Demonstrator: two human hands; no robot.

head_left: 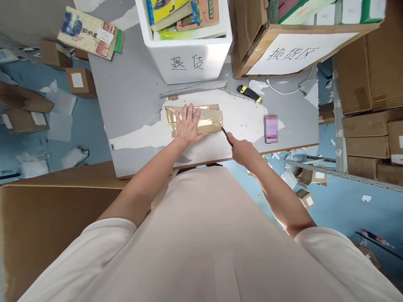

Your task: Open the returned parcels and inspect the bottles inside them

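A flat brown cardboard parcel (213, 116), wrapped in shiny clear tape, lies on the white-topped part of the table. My left hand (188, 126) presses down on its left half, fingers spread and pointing away from me. Closed around a slim dark tool (227, 137) with a touch of red at its grip, my right hand (244, 150) is at the table's front edge. The tool's pointed tip meets the parcel's lower right corner; whether it is a knife or closed scissors I cannot make out. Behind the parcel, to the right, rests a black and yellow utility knife (249, 93).
A white foam box (189, 63) of books and a labelled cardboard box (283, 52) stand at the back. Books (90, 33) lie at the far left corner, a pink-screened phone (271, 129) at right. A large open carton (59, 201) is beside me; cartons line a rack (340, 167).
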